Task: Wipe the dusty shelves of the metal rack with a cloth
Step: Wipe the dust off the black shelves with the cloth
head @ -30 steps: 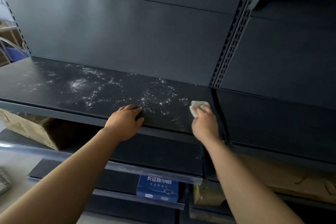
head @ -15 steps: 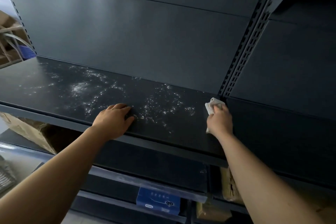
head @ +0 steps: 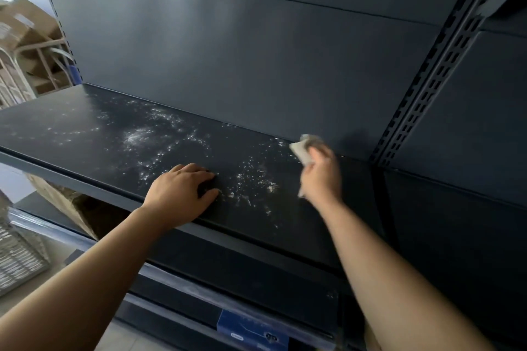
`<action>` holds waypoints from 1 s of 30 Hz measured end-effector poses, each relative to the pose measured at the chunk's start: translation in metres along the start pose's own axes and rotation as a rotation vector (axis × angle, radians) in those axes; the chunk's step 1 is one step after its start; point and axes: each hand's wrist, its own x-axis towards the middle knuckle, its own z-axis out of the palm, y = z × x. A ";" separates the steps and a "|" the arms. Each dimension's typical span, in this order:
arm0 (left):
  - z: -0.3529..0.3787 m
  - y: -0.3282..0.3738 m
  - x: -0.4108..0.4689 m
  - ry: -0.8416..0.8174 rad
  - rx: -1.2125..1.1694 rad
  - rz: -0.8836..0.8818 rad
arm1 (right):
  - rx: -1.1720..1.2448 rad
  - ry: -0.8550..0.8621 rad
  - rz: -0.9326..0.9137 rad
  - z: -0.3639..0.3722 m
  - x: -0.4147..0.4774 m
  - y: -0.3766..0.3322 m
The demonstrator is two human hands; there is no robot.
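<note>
A dark metal shelf (head: 85, 134) runs across the view, speckled with white dust (head: 142, 137) from its middle toward the right. My right hand (head: 322, 177) presses a small white cloth (head: 302, 151) onto the shelf near its back right end, close to the back panel; the hand is motion-blurred. Resting palm down on the shelf's front edge is my left hand (head: 182, 191), fingers bent, holding nothing. The stretch of shelf to the right of the cloth looks free of dust.
A perforated upright (head: 427, 85) divides this bay from another dark shelf (head: 456, 208) on the right. Below are lower shelves with a cardboard box (head: 65, 205) and a blue box (head: 251, 330). A wire basket (head: 17, 259) and stacked cartons (head: 28, 37) are at left.
My right hand has carried the cloth from the shelf's right end, beside the upright, back toward the rear panel and a little left. The left hand stays on the front edge.
</note>
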 end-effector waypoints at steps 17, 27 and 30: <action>0.004 -0.009 0.004 0.002 -0.028 0.041 | 0.015 -0.518 -0.132 0.069 0.041 -0.066; -0.008 -0.059 0.015 -0.053 0.009 0.112 | -0.329 -0.165 0.143 0.036 0.029 -0.003; -0.015 -0.076 0.017 -0.079 0.020 0.127 | -0.295 -0.219 0.091 0.060 0.013 -0.041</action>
